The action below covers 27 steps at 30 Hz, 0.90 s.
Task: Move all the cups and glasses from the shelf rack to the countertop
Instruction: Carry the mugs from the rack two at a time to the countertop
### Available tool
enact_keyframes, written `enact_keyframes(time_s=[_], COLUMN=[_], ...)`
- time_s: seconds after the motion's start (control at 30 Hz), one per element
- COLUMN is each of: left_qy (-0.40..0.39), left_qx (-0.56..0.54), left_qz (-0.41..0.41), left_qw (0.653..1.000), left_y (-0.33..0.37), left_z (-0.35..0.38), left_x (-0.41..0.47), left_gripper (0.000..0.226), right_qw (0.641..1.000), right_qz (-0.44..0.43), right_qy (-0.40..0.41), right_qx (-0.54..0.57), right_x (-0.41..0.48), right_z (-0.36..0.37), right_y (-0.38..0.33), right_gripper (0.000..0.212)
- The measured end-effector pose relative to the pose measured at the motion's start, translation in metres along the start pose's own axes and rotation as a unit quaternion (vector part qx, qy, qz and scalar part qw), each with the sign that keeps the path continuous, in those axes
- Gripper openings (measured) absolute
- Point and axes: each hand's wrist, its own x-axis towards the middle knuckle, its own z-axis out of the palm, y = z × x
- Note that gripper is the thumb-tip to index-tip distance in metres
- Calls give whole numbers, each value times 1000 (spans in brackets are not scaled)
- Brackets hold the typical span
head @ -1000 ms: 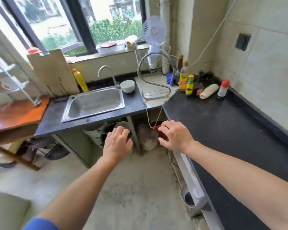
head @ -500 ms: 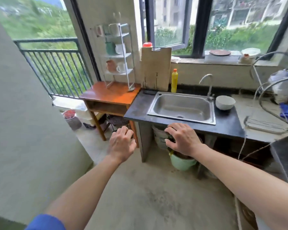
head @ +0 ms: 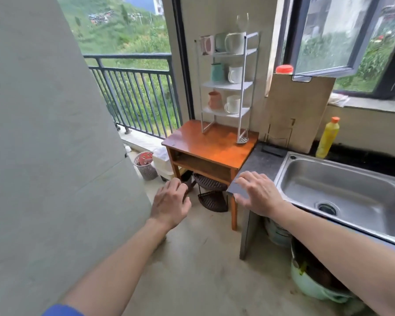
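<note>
1. While both hands are empty, the step in hand looks to be the approach to the rack. The left hand [head: 171, 202], at centre frame, has loosely bent fingers and holds nothing. The right hand [head: 258, 193], just right of it, is spread palm down over the near corner of the grey countertop [head: 258, 163]; I cannot tell whether it touches.
2. Beyond the hands, mid-frame, stands the wooden table [head: 214, 147], and on it the white three-tier shelf rack [head: 242, 87]. It is well apart from both hands, so a closer stance seems needed before any reach.
3. Its lowest tier holds a salmon cup [head: 214, 100] and a lower white mug [head: 232, 104]. Taking these first, one per hand, is probably the safest start, since the rack looks tall and light.
4. Above them sit a teal cup [head: 216, 72] and a middle white mug [head: 235, 74]. The top tier carries a pink-and-white mug [head: 207, 44], a pale cup [head: 219, 42] and a large white mug [head: 235, 43].
5. Highest, in the upper middle, stands a wine glass [head: 242, 21], which is best lifted alone by the bowl.
6. Hard to read:
   - The wine glass is faint against the wall and its stem and foot are barely visible.
   - The pale cup is half hidden between its neighbours.
   - The bare countertop between the table and the sink [head: 342, 190] is narrow.
   - Anything further right is cut off by the frame edge.
</note>
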Motion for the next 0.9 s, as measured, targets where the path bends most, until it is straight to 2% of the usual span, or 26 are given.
enact_keyframes(time_s=[0.17,0.4,0.63,0.9], left_qy=[12,14,10,-3], left_qx=[-7,-32,-46,-103], left_qz=[-32,-4,60,123], left_qw=[999,999,997,987], left_y=[-54,-138,-207,-210], left_z=[10,48,73,137], left_x=[74,182,312,433], left_gripper=[20,20,22,20], right_qw=[1000,999,994,980], right_qz=[-2,8,99,191], right_qy=[5,22,47,54], right_qx=[4,-23,-25,-23], right_x=[100,226,326,392], right_z=[19,68,99,124], right_y=[11,20,36,98], right_gripper=[41,39,35,31])
